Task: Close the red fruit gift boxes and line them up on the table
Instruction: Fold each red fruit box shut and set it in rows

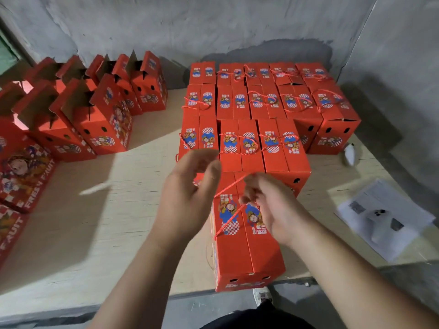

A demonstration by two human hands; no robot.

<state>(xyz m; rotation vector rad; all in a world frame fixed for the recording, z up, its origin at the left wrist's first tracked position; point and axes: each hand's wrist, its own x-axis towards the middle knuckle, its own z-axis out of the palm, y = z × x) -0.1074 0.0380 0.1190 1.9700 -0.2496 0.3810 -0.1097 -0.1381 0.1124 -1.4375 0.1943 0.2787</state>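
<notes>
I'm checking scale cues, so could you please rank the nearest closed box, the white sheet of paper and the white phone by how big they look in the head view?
1. Nearest closed box: largest, though it is closest to the camera.
2. White sheet of paper.
3. White phone, lying on the paper: smallest.

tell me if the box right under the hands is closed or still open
Closed: the nearest box has its top flaps lying flat, meeting along a centre seam. The right hand pinches its red cord handle.
</notes>
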